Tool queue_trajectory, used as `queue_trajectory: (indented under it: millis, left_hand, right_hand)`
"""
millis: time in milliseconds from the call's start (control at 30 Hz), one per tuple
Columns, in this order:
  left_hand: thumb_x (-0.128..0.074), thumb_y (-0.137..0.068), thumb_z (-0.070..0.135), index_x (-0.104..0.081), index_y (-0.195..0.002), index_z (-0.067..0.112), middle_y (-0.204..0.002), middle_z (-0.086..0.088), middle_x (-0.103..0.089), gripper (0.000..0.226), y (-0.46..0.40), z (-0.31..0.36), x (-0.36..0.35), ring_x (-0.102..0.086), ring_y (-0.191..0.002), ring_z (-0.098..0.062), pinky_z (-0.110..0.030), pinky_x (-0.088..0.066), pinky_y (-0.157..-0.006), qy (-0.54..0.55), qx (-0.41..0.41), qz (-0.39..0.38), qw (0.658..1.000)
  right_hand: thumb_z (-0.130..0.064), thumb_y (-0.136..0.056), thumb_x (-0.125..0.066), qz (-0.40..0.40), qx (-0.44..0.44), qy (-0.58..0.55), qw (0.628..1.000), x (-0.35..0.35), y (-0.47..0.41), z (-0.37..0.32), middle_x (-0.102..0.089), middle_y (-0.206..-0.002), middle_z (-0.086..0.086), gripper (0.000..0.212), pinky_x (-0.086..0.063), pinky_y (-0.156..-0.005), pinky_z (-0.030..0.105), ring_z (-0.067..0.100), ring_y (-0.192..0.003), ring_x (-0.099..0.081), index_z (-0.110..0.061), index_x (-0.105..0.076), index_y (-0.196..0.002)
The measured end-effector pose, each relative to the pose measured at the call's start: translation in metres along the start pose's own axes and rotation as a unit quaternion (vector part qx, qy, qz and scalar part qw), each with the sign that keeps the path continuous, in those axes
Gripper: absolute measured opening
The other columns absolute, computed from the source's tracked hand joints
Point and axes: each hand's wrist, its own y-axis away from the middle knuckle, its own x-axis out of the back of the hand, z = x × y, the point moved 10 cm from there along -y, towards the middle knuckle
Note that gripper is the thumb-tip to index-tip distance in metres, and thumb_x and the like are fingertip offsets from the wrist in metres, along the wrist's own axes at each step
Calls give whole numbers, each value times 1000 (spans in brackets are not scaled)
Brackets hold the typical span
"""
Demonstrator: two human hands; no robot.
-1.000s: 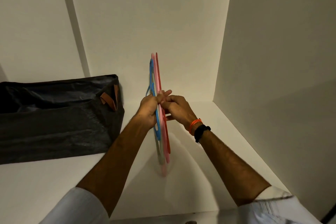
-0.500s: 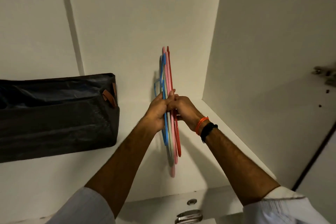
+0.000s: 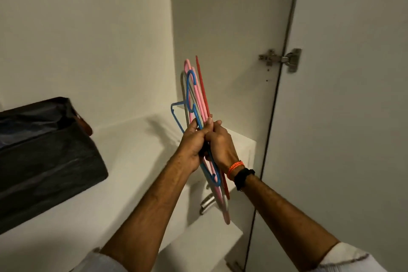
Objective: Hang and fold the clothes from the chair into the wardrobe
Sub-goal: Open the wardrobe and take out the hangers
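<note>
Head view: thin plastic hangers (image 3: 199,104) – pink, blue, red, grey – bunched flat, tilted upright. Dark fabric bag (image 3: 44,157) on the white shelf (image 3: 132,161), well left of the fingers; door hinge (image 3: 280,58) up right. Left hand (image 3: 191,146) and right hand (image 3: 219,144), touching, both curl tight round the bundle's middle.

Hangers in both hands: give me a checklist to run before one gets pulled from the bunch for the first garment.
1. Left hand grips the hangers: ok.
2. Right hand grips the same bunch: ok.
3. Bunch held clear of the shelf: ok.
4. Hooks untangled: cannot tell; the blue hanger sits askew.
5. Wardrobe door open: ok.
6. Clothes and chair within reach: cannot tell, out of view.
</note>
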Motion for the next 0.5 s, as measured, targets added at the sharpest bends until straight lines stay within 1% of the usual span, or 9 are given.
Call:
queue_trajectory:
  millis: [100,167,233,333,400,500]
  left_hand:
    - [-57,-97,24,-59,-125,22,-114,-3,-73,27,26,-18,-48,-68,-105,-15,-38,-52,-97,29,23,-51,998]
    - [-58,-96,22,-60,-124,20,-115,-3,-72,28,45,-32,-78,-68,-107,-16,-36,-52,-96,37,36,-85,995]
    - [-59,-95,21,-61,-122,19,-115,-4,-72,27,69,-53,-118,-68,-109,-17,-34,-54,-92,41,58,-121,990]
    - [-62,-91,23,-61,-122,19,-114,-3,-73,31,109,-85,-173,-68,-107,-16,-32,-54,-82,22,86,-171,981]
    - [-63,-90,24,-61,-123,17,-113,-2,-73,34,142,-111,-215,-68,-107,-17,-32,-54,-81,19,109,-198,974]
    - [-61,-93,20,-61,-123,14,-112,-4,-73,31,193,-152,-273,-70,-103,-16,-29,-56,-75,30,146,-225,963]
  right_hand:
    - [-22,-98,-44,47,4,-5,999,48,36,0,-68,-97,4,33,-53,-61,24,20,-86,-67,-13,-60,-125]
    - [-25,-92,-46,73,14,5,997,79,62,0,-69,-96,4,36,-55,-62,26,20,-85,-68,-13,-62,-122]
    - [-29,-86,-47,102,19,13,994,120,96,5,-70,-95,3,43,-52,-60,22,17,-83,-68,-14,-62,-123]
    - [-28,-85,-49,129,3,24,991,176,144,20,-68,-92,-1,45,-48,-56,17,12,-75,-65,-17,-61,-126]
    - [-27,-85,-50,152,-4,35,988,220,184,29,-66,-88,-5,45,-46,-54,15,7,-71,-62,-18,-60,-128]
    - [-27,-82,-50,186,-24,74,979,283,246,43,-65,-79,-5,43,-47,-53,19,6,-64,-60,-19,-60,-123]
